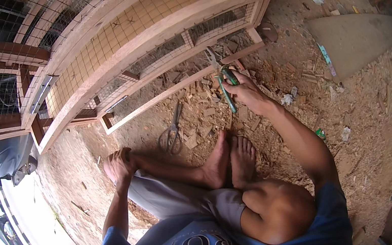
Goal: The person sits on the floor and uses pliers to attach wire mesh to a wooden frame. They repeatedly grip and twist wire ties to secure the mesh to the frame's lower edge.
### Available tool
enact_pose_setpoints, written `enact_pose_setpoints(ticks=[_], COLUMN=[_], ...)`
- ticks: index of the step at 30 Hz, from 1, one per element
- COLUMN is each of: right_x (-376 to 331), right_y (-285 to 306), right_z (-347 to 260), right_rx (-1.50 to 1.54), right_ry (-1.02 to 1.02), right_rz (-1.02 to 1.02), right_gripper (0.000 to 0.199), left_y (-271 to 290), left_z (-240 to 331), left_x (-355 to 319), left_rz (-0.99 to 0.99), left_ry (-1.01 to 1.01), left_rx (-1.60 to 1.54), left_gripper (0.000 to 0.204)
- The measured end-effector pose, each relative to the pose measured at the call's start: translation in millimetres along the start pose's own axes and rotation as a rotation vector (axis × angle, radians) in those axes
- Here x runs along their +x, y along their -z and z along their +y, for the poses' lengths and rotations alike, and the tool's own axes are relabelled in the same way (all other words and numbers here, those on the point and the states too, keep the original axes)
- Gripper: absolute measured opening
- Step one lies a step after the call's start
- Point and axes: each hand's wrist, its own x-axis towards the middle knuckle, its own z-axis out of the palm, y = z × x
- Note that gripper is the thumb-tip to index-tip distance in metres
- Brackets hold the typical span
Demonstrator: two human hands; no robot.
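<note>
My right hand (248, 92) is closed round a pair of pliers with green handles (226, 92). Their handles are spread, and the metal jaws point toward the lower rail of a wooden frame with wire mesh (166, 48). Whether the jaws touch the wood or mesh, I cannot tell. On my bent left knee lies my left hand (120, 166), its fingers draped over it with no tool in them. A pair of dark metal scissors (171, 136) rests on the ground between the frame and my left shin.
Wood offcuts (193, 140) and shavings litter the ground around my bare feet. More mesh-covered wooden cage work (7, 49) stands at the left. A flat brown board (357, 43) lies at the far right. Beyond the left edge, a parked vehicle (3, 158) shows in bright light.
</note>
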Motion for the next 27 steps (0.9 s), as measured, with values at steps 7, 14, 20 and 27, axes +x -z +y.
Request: enact_pose_setpoints(ticks=[7,14,20,27], right_x=[5.0,14.5,18.7,18.3], right_y=[-8.2,-13.2,-10.0,-3.2], right_z=[-1.6,-22.2,-21.3,-26.9], right_rx=[-0.047,-0.032,-0.066,-0.006], right_ry=[0.136,0.139,0.116,0.085], right_rz=[0.034,0.0,0.008,-0.069], right_gripper=[0.033,0.026,0.019,0.031], left_y=[-4.7,-4.3,-6.0,-1.6], left_z=[-3.3,-5.4,-5.5,-1.8], left_x=[0.8,0.2,0.8,0.8], left_rz=[0.016,-0.011,-0.017,0.019], left_ry=[-0.008,0.008,0.028,0.001], left_rx=[-0.055,0.01,0.009,-0.002], left_gripper=[0.02,0.024,0.022,0.019])
